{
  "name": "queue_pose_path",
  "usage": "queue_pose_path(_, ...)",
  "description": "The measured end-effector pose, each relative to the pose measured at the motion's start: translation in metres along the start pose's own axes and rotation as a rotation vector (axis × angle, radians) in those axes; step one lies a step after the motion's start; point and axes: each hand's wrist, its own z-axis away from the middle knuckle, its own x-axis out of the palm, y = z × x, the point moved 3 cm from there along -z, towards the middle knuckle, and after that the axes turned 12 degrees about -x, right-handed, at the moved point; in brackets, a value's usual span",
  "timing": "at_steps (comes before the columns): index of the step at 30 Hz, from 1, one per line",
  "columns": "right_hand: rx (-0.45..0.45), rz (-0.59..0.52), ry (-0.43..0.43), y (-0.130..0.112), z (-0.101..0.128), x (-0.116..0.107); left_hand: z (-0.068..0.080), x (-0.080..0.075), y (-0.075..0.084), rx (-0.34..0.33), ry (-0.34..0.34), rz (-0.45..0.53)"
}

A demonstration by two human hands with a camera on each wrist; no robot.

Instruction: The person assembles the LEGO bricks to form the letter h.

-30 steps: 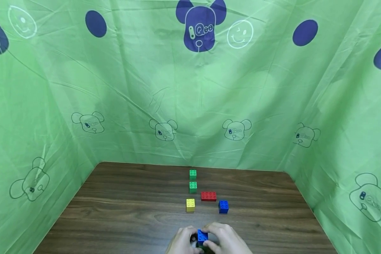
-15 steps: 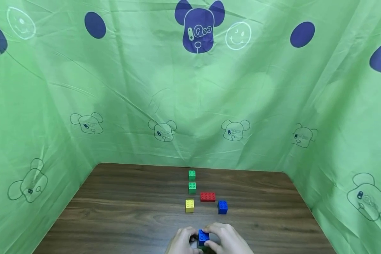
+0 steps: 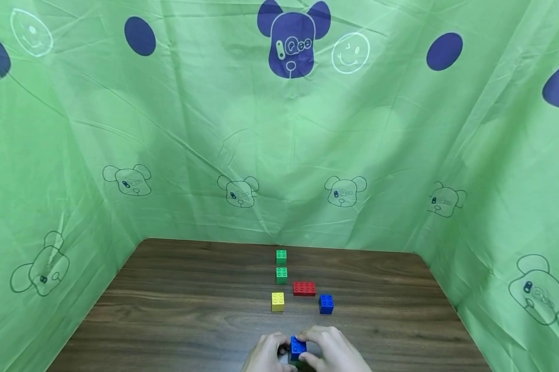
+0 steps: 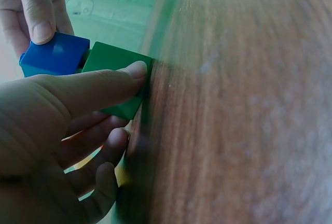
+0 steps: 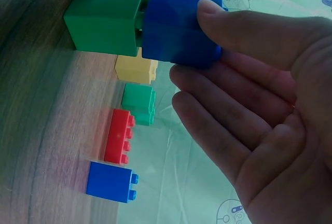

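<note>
So I've got both hands down at the near edge of the wooden table (image 3: 177,315). My left hand (image 3: 266,354) is curled round a green block (image 5: 106,24), thumb along its side, holding it on the tabletop. My right hand (image 3: 328,351) pinches a blue block (image 3: 298,346) sitting on top of that green one, studs not fully seated, the other fingers loose. Beyond the blue block I'm holding sit a yellow block (image 3: 277,301), a red brick (image 3: 304,288), another blue cube (image 3: 326,304) and two green cubes (image 3: 281,275).
</note>
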Motion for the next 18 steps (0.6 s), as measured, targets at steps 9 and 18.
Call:
queue_pose_path(9,-0.028,-0.014,0.023,0.0014,0.001,0.0005,0.0001,0.0003,0.0005,0.009,0.011,-0.003)
queue_pose_path(18,-0.049,-0.023,0.033,0.0018,0.0015,0.0014,0.0003,0.0002,-0.0002,-0.013,0.003,-0.006)
